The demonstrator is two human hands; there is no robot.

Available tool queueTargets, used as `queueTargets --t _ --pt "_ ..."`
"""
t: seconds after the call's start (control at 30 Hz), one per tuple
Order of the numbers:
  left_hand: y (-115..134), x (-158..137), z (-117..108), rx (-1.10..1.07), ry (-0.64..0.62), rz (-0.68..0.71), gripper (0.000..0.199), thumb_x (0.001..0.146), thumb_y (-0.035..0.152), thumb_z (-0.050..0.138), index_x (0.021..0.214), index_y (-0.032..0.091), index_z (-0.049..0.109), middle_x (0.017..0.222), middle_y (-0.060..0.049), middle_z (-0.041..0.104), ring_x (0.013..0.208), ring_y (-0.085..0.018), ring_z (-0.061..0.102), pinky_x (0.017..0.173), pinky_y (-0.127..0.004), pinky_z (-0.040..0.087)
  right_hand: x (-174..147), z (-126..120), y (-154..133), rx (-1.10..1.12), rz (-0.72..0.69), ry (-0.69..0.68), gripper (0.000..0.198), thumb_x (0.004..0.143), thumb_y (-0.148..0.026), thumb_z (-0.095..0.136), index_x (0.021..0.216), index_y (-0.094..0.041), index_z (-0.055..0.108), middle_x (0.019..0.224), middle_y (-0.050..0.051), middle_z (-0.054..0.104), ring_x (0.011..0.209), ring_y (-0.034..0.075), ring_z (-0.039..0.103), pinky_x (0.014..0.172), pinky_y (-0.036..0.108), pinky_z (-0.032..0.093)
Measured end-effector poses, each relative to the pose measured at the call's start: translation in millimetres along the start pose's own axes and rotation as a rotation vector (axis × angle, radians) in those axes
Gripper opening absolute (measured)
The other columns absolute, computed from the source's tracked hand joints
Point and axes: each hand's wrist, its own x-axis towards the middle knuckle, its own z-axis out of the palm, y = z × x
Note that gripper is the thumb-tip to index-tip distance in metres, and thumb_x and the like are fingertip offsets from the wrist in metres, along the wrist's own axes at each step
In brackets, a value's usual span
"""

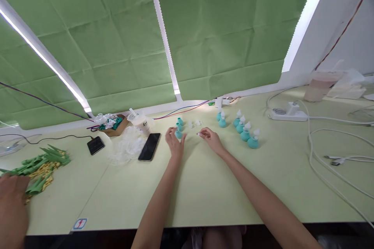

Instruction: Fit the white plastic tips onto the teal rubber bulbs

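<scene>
Three small teal bottles [179, 121] stand in a short line at the left hand [175, 146], running away from the person. The nearest bottle [178, 134] sits in the gap between that hand's thumb and fingers; the other two are just beyond the fingertips. The left hand is partly open, fingers bent and thumb spread to the right; whether it presses on the bottle I cannot tell. A small white piece [198, 134] is at the fingertips of the right hand [212, 139], which pinches it between thumb and index finger. More white pieces [198, 123] lie on the table [210, 186] just beyond, between the two hands.

Both forearms reach forward from the near edge and slant inward, the right one more steeply across, so the hands come close together but stay apart. The right hand is low over the table, its fingers pointing left. To the right of it and farther off, teal bottles with white tops [245, 134] stand upright. A phone [149, 147] lies to the left of the left hand.
</scene>
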Motion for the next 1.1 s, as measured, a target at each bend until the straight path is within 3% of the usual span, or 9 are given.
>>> queueTargets --t 0.1,0.17,0.37,0.47,0.6,0.8,0.93,1.1 --pt "14.5 -10.6 7.2 -0.109 -0.373 0.113 0.038 0.079 0.031 0.063 0.115 0.023 0.053 0.107 -0.009 0.059 0.102 -0.022 0.055 0.090 -0.038 0.043 -2.4 4.9 -2.5 0.157 -0.002 -0.010 0.020 0.078 -0.043 0.056 0.084 -0.024 0.053 0.090 0.004 0.070 0.091 0.019 0.065 0.081 0.033 0.048" --pt "18.5 -16.4 15.3 -0.159 -0.452 0.089 0.036 0.080 0.027 0.061 0.116 0.023 0.056 0.096 -0.007 0.063 0.090 -0.019 0.058 0.083 -0.034 0.046 -5.1 9.4 -4.2 0.213 0.012 -0.033 0.022 0.077 -0.043 0.057 0.085 -0.024 0.053 0.088 0.004 0.070 0.088 0.019 0.066 0.078 0.032 0.049" --pt "10.2 -24.1 23.1 -0.194 -0.394 -0.048 0.023 0.083 0.024 0.057 0.104 0.022 0.067 0.079 -0.004 0.065 0.074 -0.015 0.056 0.072 -0.029 0.046 -8.0 18.6 -6.9 0.024 0.008 -0.033 0.021 0.074 -0.042 0.059 0.081 -0.022 0.062 0.090 0.003 0.068 0.089 0.019 0.062 0.079 0.033 0.046" --pt "7.0 -23.9 19.4 -0.165 -0.417 0.002 0.022 0.085 0.024 0.055 0.103 0.022 0.068 0.082 -0.005 0.066 0.077 -0.016 0.055 0.073 -0.030 0.045 -6.1 16.9 -7.1 -0.083 -0.005 0.011 0.022 0.069 -0.043 0.063 0.075 -0.022 0.066 0.090 0.004 0.067 0.089 0.020 0.058 0.078 0.033 0.045" --pt "8.7 -22.1 18.0 -0.119 -0.468 0.081 0.024 0.088 0.024 0.049 0.101 0.021 0.068 0.081 -0.007 0.066 0.075 -0.017 0.054 0.073 -0.030 0.044 -4.9 12.9 -6.2 -0.070 0.013 0.028 0.020 0.066 -0.042 0.066 0.069 -0.022 0.068 0.083 0.003 0.067 0.080 0.019 0.058 0.079 0.033 0.045" --pt "6.0 -21.2 24.4 -0.147 -0.458 0.078 0.021 0.087 0.025 0.051 0.097 0.021 0.069 0.079 -0.007 0.066 0.073 -0.016 0.054 0.072 -0.030 0.043 -8.4 15.1 -4.7 -0.066 0.049 0.092 0.021 0.067 -0.043 0.067 0.071 -0.022 0.070 0.082 0.003 0.070 0.081 0.020 0.062 0.080 0.034 0.047" --pt "1.7 -21.6 27.8 -0.165 -0.406 0.045 0.020 0.084 0.023 0.055 0.099 0.020 0.069 0.077 -0.006 0.066 0.072 -0.017 0.053 0.072 -0.031 0.043 -13.8 19.8 -8.2 -0.147 -0.051 0.107 0.023 0.074 -0.040 0.063 0.089 -0.025 0.072 0.097 0.002 0.070 0.092 0.020 0.062 0.088 0.036 0.047" --pt "2.1 -22.2 26.9 -0.208 -0.380 -0.026 0.016 0.081 0.019 0.059 0.092 0.020 0.070 0.077 -0.005 0.068 0.070 -0.016 0.052 0.070 -0.030 0.044 -19.0 24.4 -14.4 -0.236 -0.182 0.124 0.019 0.079 -0.036 0.059 0.086 -0.026 0.073 0.093 0.003 0.072 0.094 0.021 0.062 0.090 0.039 0.047"
